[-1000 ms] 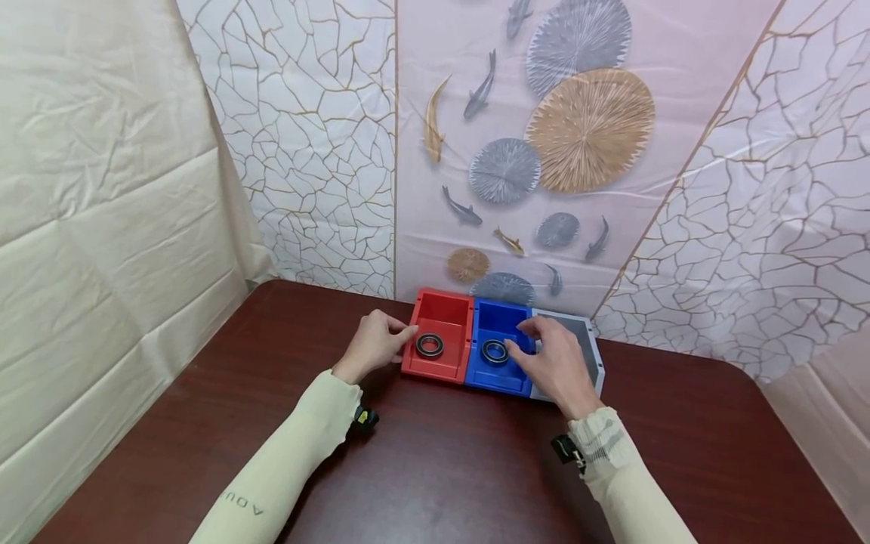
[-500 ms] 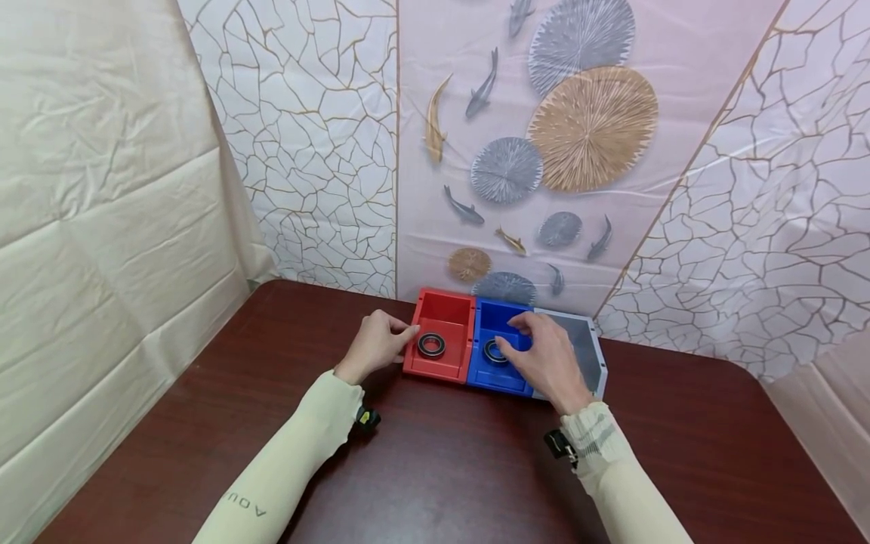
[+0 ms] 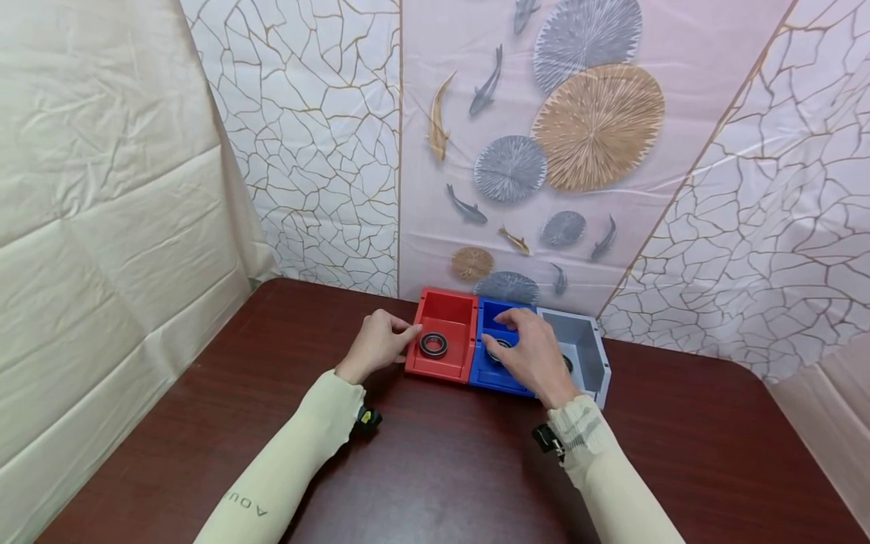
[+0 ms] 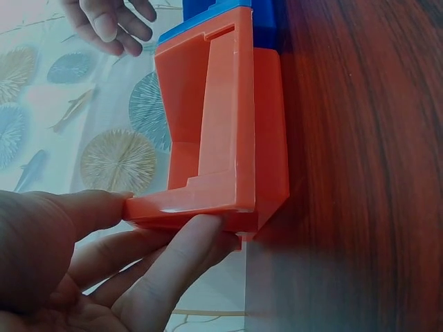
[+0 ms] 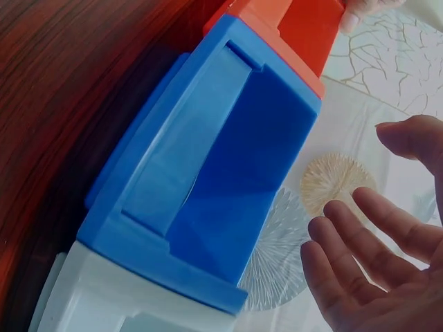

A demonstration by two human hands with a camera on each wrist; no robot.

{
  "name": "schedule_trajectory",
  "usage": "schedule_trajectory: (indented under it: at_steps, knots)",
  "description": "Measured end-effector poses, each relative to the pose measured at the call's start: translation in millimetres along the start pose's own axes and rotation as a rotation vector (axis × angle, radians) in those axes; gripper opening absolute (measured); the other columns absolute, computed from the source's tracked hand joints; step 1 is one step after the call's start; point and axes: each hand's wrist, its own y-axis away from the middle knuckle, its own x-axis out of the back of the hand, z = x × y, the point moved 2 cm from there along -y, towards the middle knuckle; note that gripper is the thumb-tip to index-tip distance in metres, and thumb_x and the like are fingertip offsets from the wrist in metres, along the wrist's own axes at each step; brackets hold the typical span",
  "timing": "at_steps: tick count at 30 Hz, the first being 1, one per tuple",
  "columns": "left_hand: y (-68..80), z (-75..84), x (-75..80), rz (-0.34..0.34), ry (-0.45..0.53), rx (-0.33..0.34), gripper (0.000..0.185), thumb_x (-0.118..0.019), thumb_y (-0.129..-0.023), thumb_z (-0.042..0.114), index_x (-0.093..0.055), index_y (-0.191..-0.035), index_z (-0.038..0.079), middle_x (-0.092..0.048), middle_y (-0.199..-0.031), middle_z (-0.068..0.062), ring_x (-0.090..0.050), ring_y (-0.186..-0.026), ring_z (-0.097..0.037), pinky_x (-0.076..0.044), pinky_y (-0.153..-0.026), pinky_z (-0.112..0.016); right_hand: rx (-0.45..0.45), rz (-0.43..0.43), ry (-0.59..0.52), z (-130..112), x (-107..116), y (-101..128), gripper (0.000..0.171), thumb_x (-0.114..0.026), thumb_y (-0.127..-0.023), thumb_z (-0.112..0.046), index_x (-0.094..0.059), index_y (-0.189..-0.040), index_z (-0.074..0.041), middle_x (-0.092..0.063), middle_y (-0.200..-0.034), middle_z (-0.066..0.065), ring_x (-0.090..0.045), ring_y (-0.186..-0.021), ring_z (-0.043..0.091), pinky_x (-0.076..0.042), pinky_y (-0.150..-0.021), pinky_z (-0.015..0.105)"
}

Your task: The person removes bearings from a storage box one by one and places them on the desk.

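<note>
**One Hand Is Gripping the Red Bin, the Other Is Hovering Over the Blue**

From the head view, I am seeing three bins standing side by side on a dark reddish table (image 3: 435,468). The left hand (image 3: 377,347) is pinching the near left edge of the red bin (image 3: 450,366), in which a first ring (image 3: 433,355), black, is lying flat. The right hand (image 3: 533,351) is hovering over the blue bin (image 3: 499,378), its thumb and fingers standing apart. In this bin a second ring (image 3: 503,341) is lying, and the thumb is partly covering it. In the grey bin (image 3: 587,340) a third ring (image 3: 568,364) is showing only its edge beside the hand.

From the left wrist, the thumb is pressing one side of the red bin's rim and the fingers are curling against the other side.

From the right wrist, the right hand is showing its fingers loosely spread, near the blue bin's opening. The blue bin is sitting between the red and the grey, touching both.
</note>
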Motion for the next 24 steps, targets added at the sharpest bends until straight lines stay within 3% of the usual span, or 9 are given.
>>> schedule_trajectory:
  at_steps: [13,24]
  knots:
    - [-0.2,-1.6,-0.1,-0.011,-0.004,0.022,0.031,-0.072,-0.097,0.023,-0.076,-0.116,-0.001,-0.076,-0.11,-0.018,-0.078,-0.077,-0.019,-0.065,-0.066,-0.034,0.024,-0.023,-0.009,-12.8,-9.1,-9.3,0.047,-0.074,-0.093,-0.035,-0.067,-0.126,-0.003,-0.066,-0.126,0.017,-0.064,-0.115,0.035,-0.056,-0.101,0.052]
    - [0.6,-0.5,-0.1,-0.005,0.018,0.002,0.029,-0.071,-0.097,0.023,-0.078,-0.113,0.0,-0.076,-0.109,-0.019,-0.078,-0.074,-0.021,-0.064,-0.063,-0.032,-0.012,-0.081,-0.061,-19.8,-15.3,-14.9,0.049,-0.073,-0.093,-0.037,-0.065,-0.129,-0.003,-0.063,-0.132,0.015,-0.06,-0.122,0.033,-0.055,-0.104,0.052]
